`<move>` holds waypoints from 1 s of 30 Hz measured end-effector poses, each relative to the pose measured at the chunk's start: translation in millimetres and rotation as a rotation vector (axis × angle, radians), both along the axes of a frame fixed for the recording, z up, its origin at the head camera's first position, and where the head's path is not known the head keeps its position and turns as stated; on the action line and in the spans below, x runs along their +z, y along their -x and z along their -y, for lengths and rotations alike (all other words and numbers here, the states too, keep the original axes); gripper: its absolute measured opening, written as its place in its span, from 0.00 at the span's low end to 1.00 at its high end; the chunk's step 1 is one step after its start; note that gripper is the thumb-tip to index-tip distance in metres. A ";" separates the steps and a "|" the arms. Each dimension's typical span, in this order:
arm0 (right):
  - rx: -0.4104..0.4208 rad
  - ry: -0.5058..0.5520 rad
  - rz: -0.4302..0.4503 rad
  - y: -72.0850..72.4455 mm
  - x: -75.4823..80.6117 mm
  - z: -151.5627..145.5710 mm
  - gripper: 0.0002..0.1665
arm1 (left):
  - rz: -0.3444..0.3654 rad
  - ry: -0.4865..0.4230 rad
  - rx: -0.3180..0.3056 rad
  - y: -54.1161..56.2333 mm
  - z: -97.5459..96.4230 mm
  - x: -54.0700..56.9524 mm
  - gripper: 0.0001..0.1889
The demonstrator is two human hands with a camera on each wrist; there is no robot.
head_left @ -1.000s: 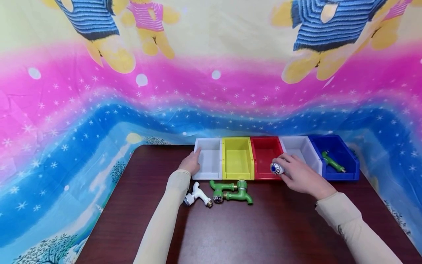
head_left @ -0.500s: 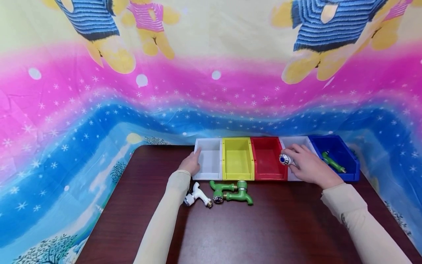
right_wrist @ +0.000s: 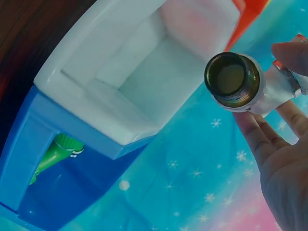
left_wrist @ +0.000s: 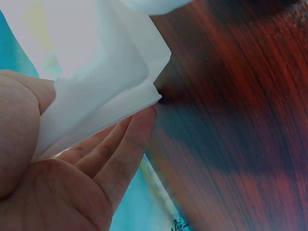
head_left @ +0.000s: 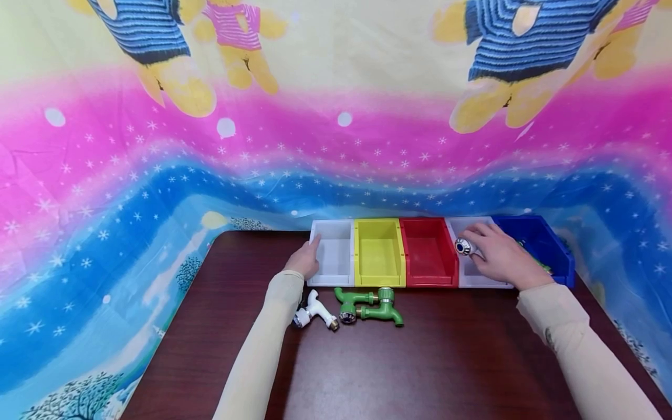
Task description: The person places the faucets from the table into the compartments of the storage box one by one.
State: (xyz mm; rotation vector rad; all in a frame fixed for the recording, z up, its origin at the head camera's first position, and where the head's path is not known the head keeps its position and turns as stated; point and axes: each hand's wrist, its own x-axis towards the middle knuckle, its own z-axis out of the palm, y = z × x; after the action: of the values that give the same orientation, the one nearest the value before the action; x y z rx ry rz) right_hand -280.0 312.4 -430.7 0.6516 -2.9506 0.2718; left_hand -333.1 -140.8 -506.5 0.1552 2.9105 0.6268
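Note:
My right hand holds a white tap above the right-hand white bin. In the right wrist view its threaded brass end faces the camera. With thumb on one side and fingers on the other, my left hand grips the side wall of the left-hand white bin. Below that hand, another white tap lies on the table, partly behind the left sleeve. Two green taps, one farther left and one farther right, lie close together in front of the yellow bin.
A red bin stands between the yellow and right-hand white bins. At the row's right end, a blue bin contains a green tap. The brown table meets a printed cloth backdrop behind the bins.
My right hand has carried the white tap rightward, from over the red bin to over the right-hand white bin. The left hand keeps its place on the bin wall.

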 end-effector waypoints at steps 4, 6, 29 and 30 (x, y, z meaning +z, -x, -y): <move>-0.013 -0.010 0.012 4.1 -2.3 -5.8 0.31 | 0.002 -0.005 0.005 -1.3 -0.5 1.0 0.38; -0.015 -0.020 0.019 6.4 -3.9 -8.6 0.31 | 0.003 -0.005 0.006 -1.7 -0.6 1.2 0.38; -0.067 -0.073 0.070 29.6 -25.2 -19.1 0.32 | 0.014 -0.004 0.000 -2.2 -0.2 3.6 0.39; -0.072 -0.074 0.076 30.0 -25.8 -19.2 0.32 | 0.014 -0.002 -0.001 -2.3 -0.2 3.6 0.39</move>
State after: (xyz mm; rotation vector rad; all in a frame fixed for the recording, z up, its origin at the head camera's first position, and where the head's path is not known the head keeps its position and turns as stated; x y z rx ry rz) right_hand -310.0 331.6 -456.5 0.5545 -3.0621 0.1850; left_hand -330.8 -140.6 -502.9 0.1518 2.8965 0.6276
